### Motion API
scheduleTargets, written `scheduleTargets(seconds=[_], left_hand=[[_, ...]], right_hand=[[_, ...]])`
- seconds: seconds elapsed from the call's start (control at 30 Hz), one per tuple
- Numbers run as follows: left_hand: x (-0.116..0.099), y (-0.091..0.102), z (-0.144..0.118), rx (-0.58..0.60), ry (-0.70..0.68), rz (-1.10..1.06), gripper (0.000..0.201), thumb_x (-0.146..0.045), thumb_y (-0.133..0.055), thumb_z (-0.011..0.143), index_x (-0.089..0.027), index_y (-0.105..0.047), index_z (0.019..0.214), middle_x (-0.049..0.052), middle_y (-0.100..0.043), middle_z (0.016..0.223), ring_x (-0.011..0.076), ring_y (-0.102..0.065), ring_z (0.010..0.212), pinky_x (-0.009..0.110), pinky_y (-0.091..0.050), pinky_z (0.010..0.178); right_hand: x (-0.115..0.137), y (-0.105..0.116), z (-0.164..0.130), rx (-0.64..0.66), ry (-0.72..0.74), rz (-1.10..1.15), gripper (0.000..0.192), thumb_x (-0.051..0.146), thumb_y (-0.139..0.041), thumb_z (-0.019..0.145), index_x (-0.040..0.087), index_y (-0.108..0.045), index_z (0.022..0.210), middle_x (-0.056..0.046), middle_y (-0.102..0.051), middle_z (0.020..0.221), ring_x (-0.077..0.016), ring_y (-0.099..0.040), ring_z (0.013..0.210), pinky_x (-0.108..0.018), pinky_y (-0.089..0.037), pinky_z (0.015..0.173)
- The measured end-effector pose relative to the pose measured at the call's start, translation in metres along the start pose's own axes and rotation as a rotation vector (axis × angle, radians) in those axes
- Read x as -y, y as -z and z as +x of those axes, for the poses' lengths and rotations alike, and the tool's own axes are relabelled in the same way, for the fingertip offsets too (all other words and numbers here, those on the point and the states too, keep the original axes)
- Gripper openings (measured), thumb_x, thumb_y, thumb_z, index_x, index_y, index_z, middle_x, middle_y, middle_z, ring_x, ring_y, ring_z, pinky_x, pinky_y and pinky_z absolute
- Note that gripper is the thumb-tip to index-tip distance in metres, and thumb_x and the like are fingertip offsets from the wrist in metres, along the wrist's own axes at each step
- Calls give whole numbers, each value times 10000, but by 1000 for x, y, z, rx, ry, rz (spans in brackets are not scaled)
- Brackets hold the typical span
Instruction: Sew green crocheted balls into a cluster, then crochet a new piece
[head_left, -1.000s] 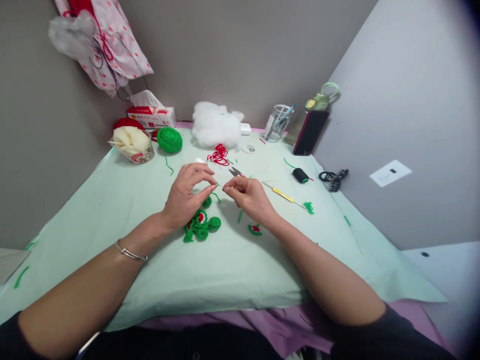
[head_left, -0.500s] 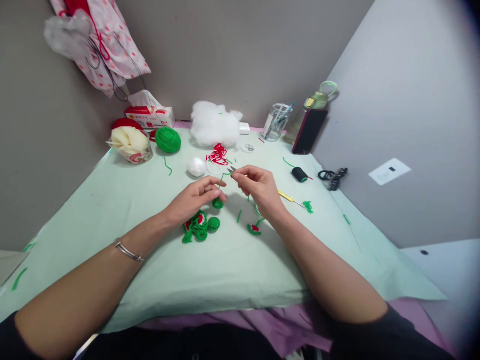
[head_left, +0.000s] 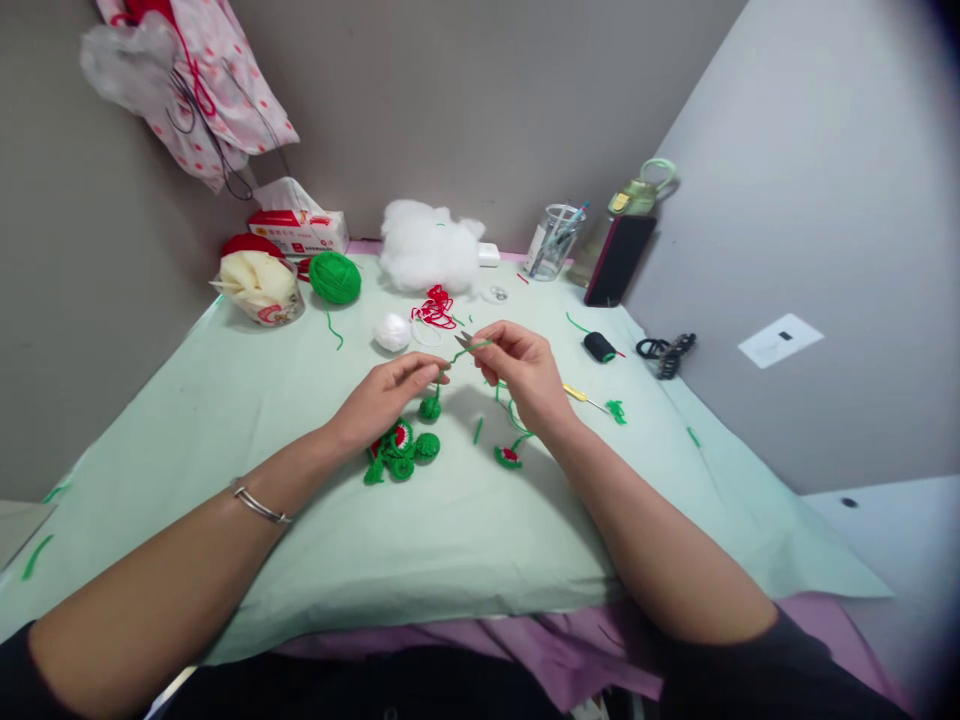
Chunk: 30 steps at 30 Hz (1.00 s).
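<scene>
My left hand (head_left: 386, 393) pinches a green yarn strand from which a small green crochet ball (head_left: 430, 407) hangs just above the mint cloth. My right hand (head_left: 523, 372) holds small thread snips (head_left: 466, 342), their tips at the green strand between both hands. More green yarn trails down from under my right hand to a small red and green crochet piece (head_left: 508, 457). A cluster of green and red crochet pieces (head_left: 398, 452) lies just below my left hand.
A mint cloth (head_left: 315, 520) covers the table. At the back stand a green yarn ball (head_left: 334, 277), white stuffing (head_left: 427, 246), a tissue box (head_left: 300, 230), a cup with cream yarn (head_left: 259, 283) and a glass jar (head_left: 553, 243). A yellow-handled hook (head_left: 581, 396), black spool (head_left: 600, 347) and red thread tangle (head_left: 436, 308) lie near.
My hands lowered and spread slightly. The snips came up into my right hand, and the green ball now dangles from the strand at my left fingers. A white ball behind my left hand became visible.
</scene>
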<state>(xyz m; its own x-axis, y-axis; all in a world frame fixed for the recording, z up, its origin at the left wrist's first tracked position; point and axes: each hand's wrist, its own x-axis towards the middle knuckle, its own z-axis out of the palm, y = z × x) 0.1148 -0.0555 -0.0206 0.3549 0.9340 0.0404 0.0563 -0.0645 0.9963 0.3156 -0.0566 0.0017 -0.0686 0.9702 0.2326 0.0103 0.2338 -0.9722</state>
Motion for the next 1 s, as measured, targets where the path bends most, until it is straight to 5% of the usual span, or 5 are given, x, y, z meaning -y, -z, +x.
scheduleTargets(seconds=[0.2, 0.47, 0.67, 0.8, 1.0], left_hand=[[-2, 3, -1, 72, -9, 3, 252, -496, -713, 880, -258, -793, 864, 63, -757, 946, 241, -681, 941, 362, -517, 907], [-17, 11, -3, 142, -27, 160, 121, -356, -817, 730, -267, -806, 811, 72, -753, 901, 279, -670, 873, 373, -546, 771], [-22, 30, -7, 341, -43, 404, 194, -306, -902, 605, -281, -787, 760, 43, -705, 820, 227, -629, 715, 297, -493, 624], [-20, 29, -8, 480, 3, 468, 68, -318, -789, 750, -258, -762, 733, 63, -705, 846, 212, -618, 719, 287, -454, 612], [-20, 27, 0, 324, 87, 239, 212, -410, -705, 849, -223, -739, 756, 33, -634, 686, 175, -524, 587, 293, -365, 539]], right_hand=[[2, -11, -11, 104, 152, -243, 198, 351, -706, 878, 186, -691, 770, -2, -631, 756, -98, -444, 611, -271, -379, 594], [5, 1, -2, 142, -81, 188, 375, 545, -741, 827, 223, -558, 882, -16, -716, 874, -91, -546, 566, -228, -367, 477], [8, 6, 2, 64, -133, 200, 382, 544, -735, 817, 213, -549, 864, 76, -543, 567, -56, -356, 426, -225, -212, 437], [4, 7, 3, 7, -157, 175, 295, 447, -707, 835, 209, -605, 975, 104, -432, 531, -63, -266, 443, -236, -161, 453], [2, 7, -1, 147, -159, -15, 240, 320, -607, 886, 191, -709, 1061, 70, -419, 592, -89, -328, 525, -246, -249, 502]])
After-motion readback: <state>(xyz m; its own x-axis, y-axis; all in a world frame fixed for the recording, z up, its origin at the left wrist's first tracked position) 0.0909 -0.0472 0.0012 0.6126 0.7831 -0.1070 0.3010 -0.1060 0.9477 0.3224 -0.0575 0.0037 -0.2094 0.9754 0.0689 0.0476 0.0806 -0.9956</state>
